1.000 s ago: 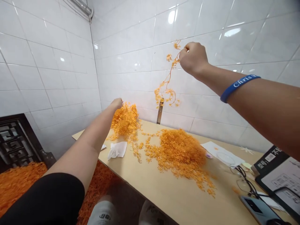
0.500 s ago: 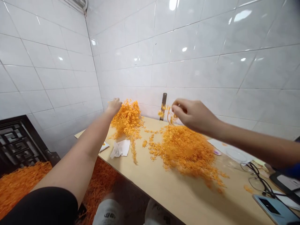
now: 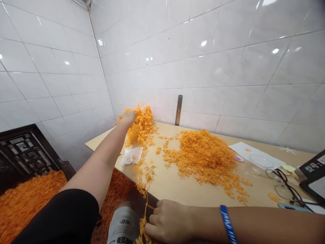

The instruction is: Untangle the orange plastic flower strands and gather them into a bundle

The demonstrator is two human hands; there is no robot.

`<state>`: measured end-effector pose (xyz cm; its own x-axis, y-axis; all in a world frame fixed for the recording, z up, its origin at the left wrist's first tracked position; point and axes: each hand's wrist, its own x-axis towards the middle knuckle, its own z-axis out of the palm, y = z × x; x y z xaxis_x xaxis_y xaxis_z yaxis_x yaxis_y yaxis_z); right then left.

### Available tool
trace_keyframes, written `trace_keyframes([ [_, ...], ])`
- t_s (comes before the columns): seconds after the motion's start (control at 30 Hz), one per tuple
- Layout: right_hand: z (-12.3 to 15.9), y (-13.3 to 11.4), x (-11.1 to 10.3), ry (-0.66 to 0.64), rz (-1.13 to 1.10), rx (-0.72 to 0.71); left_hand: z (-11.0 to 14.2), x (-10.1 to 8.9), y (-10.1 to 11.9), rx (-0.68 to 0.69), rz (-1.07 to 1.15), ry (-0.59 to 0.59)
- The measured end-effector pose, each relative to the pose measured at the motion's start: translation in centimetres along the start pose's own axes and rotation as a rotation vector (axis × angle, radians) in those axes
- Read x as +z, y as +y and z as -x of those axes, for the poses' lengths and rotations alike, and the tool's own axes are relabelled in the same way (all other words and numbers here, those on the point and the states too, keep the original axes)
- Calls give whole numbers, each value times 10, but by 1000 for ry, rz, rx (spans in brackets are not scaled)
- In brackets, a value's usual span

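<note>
My left hand (image 3: 129, 117) is at the far left pile of orange strands (image 3: 143, 118), against the wall. Its fingers are turned away and hidden among the strands, so their grip does not show. At the bottom, near the table's front edge, my right hand (image 3: 166, 220) is closed around an orange strand (image 3: 146, 203) strung with small pieces. This strand hangs below the hand and runs up towards the left pile, blurred in places. A second, wider orange pile (image 3: 203, 156) lies mid-table, apart from both hands.
A crumpled white tissue (image 3: 132, 156) lies near the left pile. A metal ruler (image 3: 178, 110) leans on the tiled wall. White paper (image 3: 256, 156), glasses (image 3: 284, 179) and a black box (image 3: 315, 176) sit on the right. More orange strands (image 3: 33, 203) fill the lower left.
My right hand has come down from above the middle pile to the table's front edge, holding a strand. My left hand has shifted slightly right, deeper into the left pile.
</note>
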<state>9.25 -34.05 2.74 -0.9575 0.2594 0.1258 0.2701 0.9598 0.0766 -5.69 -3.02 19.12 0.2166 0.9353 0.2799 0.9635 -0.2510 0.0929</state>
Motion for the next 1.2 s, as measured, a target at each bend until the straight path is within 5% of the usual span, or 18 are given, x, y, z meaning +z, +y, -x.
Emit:
trace_keyframes([
  [0.2, -12, 3, 54, -138, -16, 118, -4, -1, 18, 19, 292, -55],
  [0.4, -12, 6, 40, -64, -228, 387, -16, -5, 63, 102, 490, 6],
  [0.53, -11, 9, 32, -88, -292, 377, 7, 17, 111, 214, 501, -6],
  [0.7, -7, 15, 40, 163, -497, 431, 54, 59, 148, 318, 482, -300],
  [0.83, -4, 15, 44, 274, -552, 471, 104, 67, 133, 398, 601, -391],
  [0.97, 1, 16, 40, 457, -598, 546, 182, 66, 83, 414, 798, -417],
  [1.03, 3, 19, 37, 581, -636, 643, 229, 75, 57, 317, 1208, -583],
  [1.13, 3, 23, 33, 687, -768, 745, 293, 96, 36, 66, 1384, -495],
  [1.2, 3, 25, 33, 689, -881, 767, 322, 109, 36, -119, 1367, -335],
])
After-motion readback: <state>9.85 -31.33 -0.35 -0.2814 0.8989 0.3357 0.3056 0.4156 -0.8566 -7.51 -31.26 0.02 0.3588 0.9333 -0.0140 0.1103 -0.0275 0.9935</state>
